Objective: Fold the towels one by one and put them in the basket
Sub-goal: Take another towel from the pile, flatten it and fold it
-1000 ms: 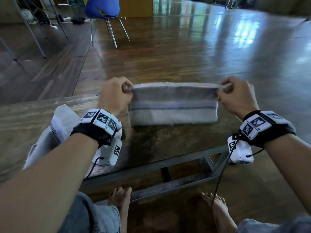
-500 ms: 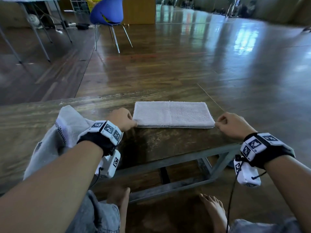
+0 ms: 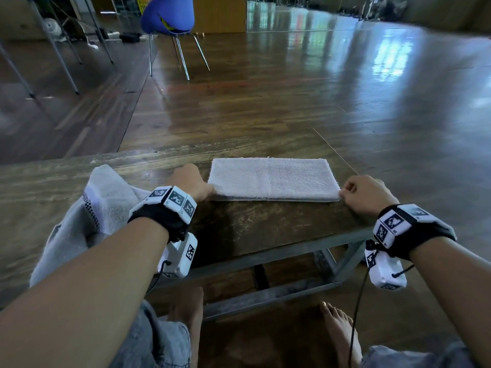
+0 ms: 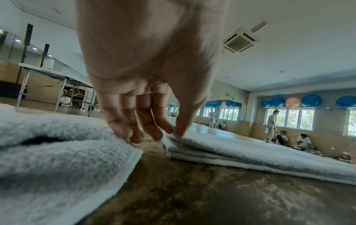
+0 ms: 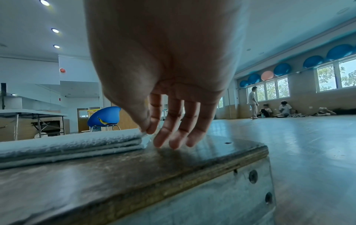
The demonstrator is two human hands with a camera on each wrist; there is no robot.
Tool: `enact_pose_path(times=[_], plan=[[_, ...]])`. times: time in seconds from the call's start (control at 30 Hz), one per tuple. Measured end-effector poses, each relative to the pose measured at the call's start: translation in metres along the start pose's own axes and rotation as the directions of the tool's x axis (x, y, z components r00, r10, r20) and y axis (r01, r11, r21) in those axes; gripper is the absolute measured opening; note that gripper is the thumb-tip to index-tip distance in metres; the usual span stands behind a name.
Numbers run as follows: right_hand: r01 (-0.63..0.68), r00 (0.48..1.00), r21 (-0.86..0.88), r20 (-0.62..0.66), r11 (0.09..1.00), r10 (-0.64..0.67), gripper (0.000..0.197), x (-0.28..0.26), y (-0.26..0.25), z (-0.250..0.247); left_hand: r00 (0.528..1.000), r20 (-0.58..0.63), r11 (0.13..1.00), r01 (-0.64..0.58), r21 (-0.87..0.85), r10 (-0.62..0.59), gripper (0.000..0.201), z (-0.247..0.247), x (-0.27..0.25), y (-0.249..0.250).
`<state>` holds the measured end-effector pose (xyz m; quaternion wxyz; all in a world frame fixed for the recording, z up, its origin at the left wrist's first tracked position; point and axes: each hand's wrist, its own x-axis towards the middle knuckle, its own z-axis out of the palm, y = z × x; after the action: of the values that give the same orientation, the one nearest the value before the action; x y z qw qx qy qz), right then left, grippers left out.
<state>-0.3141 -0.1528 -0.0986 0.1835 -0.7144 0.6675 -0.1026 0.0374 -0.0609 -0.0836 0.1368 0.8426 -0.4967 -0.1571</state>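
Black wrist straps (image 3: 156, 221) with white checker-marked blocks, white wrist cameras (image 3: 179, 257), black cables, denim shorts (image 3: 156, 338), bare feet

White folded towel (image 3: 271, 179); grey towel (image 3: 106, 205) with black-checked stripe; blue chair (image 3: 167, 15).

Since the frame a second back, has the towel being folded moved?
Yes. The folded towel came down from mid-air to lie flat on the bench, near its front edge.

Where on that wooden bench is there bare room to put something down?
Bare wood lies behind the folded towel, and in front of it up to the near edge of the bench. The left is crowded: a loose towel lies there.
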Motion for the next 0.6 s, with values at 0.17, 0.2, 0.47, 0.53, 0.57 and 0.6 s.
enact_pose_path(times=[0.17,0.2,0.47,0.53,0.57,0.6], plan=[[-0.057,0.995,-0.029,-0.078,0.998,0.054,0.013,-0.002,-0.014,-0.004,0.999,-0.051,0.999,-0.009,-0.037,0.007,0.038,-0.001,-0.002,-0.002],[-0.049,0.995,-0.056,-0.085,0.997,0.044,0.013,-0.003,-0.015,-0.002,0.998,-0.062,0.999,-0.029,-0.028,0.027,0.026,0.000,-0.003,-0.002],[0.361,0.922,-0.189,0.217,0.913,-0.320,0.039,-0.009,-0.034,0.017,0.928,0.056,0.929,-0.367,-0.034,0.369,0.020,0.020,-0.009,0.008],[0.334,0.936,-0.245,0.200,0.910,-0.290,0.032,-0.012,-0.043,0.014,0.927,0.123,0.930,-0.363,0.060,0.354,0.020,0.022,-0.010,0.010],[0.329,0.940,-0.281,0.185,0.902,-0.285,0.030,-0.013,-0.047,0.011,0.932,0.137,0.933,-0.348,0.092,0.334,0.018,0.021,-0.011,0.013],[0.327,0.943,-0.305,0.169,0.894,-0.287,0.031,-0.015,-0.050,0.009,0.935,0.153,0.934,-0.339,0.113,0.321,0.019,0.019,-0.012,0.015]])
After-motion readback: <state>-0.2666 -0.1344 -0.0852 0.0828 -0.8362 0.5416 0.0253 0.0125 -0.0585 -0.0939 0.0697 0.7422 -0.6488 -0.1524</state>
